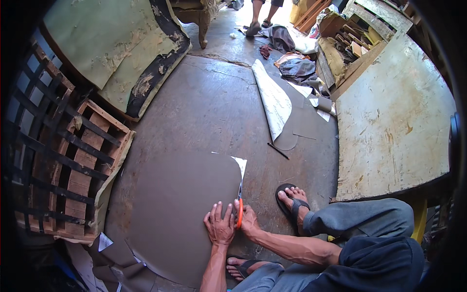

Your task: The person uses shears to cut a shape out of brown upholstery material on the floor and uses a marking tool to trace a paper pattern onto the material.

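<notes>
A large brown sheet with rounded corners (170, 209) lies on the floor before me, with a white cut sliver (241, 163) along its upper right edge. My left hand (221, 225) lies on the sheet near that edge, fingers spread. Just to its right, my right hand (248, 219) grips orange-handled scissors (239, 211), their blades at the sheet's edge, pointing away from me. A black pencil (278, 150) lies higher up on the floor, below a curved, white-backed piece (272, 104).
Webbed wooden frame (73, 165) and worn padded panel (112, 48) stand at left. A pale board (389, 117) is at right. Brown offcuts (107, 267), a fabric heap (296, 68) and wood scraps (357, 44) surround the floor. Another person's legs (255, 17) are at the top.
</notes>
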Available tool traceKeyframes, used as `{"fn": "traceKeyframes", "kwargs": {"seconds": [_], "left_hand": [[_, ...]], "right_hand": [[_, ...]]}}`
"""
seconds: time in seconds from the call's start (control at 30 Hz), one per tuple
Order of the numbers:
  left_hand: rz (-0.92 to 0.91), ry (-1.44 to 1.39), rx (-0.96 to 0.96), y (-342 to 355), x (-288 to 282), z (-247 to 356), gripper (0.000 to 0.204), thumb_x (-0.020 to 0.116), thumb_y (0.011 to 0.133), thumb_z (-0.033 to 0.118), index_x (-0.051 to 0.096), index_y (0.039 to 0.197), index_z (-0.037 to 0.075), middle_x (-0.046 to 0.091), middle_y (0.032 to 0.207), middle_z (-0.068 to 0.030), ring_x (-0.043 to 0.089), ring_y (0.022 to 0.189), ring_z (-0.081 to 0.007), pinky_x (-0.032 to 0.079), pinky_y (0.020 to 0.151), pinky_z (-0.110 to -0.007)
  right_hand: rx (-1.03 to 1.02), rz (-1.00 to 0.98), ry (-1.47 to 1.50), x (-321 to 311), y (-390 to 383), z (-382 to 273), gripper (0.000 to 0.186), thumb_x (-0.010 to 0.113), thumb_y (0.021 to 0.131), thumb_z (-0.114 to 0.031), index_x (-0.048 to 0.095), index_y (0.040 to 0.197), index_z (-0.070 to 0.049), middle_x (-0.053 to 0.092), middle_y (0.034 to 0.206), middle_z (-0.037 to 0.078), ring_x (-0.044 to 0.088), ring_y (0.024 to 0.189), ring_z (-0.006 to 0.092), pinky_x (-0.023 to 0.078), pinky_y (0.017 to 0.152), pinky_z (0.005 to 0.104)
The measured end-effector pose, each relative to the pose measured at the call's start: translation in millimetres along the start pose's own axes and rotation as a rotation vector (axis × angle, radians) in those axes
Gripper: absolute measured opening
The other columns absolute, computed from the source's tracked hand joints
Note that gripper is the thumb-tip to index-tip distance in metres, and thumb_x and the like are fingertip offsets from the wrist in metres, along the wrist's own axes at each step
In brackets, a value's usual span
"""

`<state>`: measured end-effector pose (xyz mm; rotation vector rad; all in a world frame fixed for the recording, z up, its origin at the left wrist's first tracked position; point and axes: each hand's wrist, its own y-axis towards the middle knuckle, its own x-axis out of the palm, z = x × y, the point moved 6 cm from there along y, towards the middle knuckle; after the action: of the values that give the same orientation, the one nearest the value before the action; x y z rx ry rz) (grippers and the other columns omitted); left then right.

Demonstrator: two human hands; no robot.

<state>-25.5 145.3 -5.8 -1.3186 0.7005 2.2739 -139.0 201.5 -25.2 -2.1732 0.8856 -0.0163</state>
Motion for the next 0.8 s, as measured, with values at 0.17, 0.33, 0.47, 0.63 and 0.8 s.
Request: {"fn": "traceKeyframes", "kwargs": {"seconds": [0.17,0.33,0.47,0.63,0.8], "left_hand": [[-0.004,-0.015,-0.007,0.9,-2.5,1.3,0.037,0.056,0.096,0.032,0.066,0.128,0.019,0.053,0.139,-0.012,0.047,0.131,-0.0285,0.032,0.106,-0.048],[0.001,-0.012,-0.006,-1.4,-4.9,-0.3,0.037,0.057,0.094,0.031,0.066,0.128,0.02,0.054,0.138,-0.0122,0.047,0.13,-0.0285,0.032,0.106,-0.048],[0.009,-0.014,0.002,0.4,-4.5,1.8,0.037,0.059,0.093,0.029,0.067,0.128,0.02,0.053,0.138,-0.0121,0.047,0.13,-0.0286,0.032,0.106,-0.048],[0.01,-0.017,-0.001,-0.4,-4.1,1.0,0.037,0.059,0.093,0.028,0.067,0.128,0.02,0.053,0.139,-0.0119,0.047,0.13,-0.0287,0.032,0.107,-0.048],[-0.001,-0.018,-0.007,-1.8,-3.2,-1.1,0.038,0.061,0.092,0.028,0.066,0.128,0.02,0.053,0.139,-0.0115,0.046,0.132,-0.0281,0.031,0.108,-0.048]], "right_hand": [[-0.046,0.015,-0.03,-4.7,-2.4,-5.2,0.068,0.057,0.09,-0.07,0.055,0.094,-0.002,0.056,0.068,0.004,0.058,0.058,0.0142,0.049,0.053,0.0286],[-0.034,-0.006,-0.099,-10.3,-6.6,-6.2,0.072,0.055,0.09,-0.071,0.06,0.096,0.001,0.064,0.074,0.011,0.063,0.068,0.0195,0.051,0.063,0.0352],[-0.07,-0.012,-0.053,-14.8,-12.1,-15.9,0.065,0.057,0.091,-0.068,0.055,0.09,-0.003,0.056,0.067,0.004,0.056,0.057,0.0143,0.048,0.052,0.0298],[0.02,0.015,-0.092,-15.1,-3.3,-18.4,0.072,0.059,0.087,-0.072,0.06,0.096,0.0,0.063,0.074,0.01,0.063,0.064,0.0183,0.05,0.059,0.0341],[0.028,-0.004,-0.085,-16.6,13.3,-22.1,0.073,0.058,0.086,-0.074,0.06,0.095,-0.001,0.063,0.075,0.009,0.062,0.068,0.0181,0.05,0.062,0.0339]]}}
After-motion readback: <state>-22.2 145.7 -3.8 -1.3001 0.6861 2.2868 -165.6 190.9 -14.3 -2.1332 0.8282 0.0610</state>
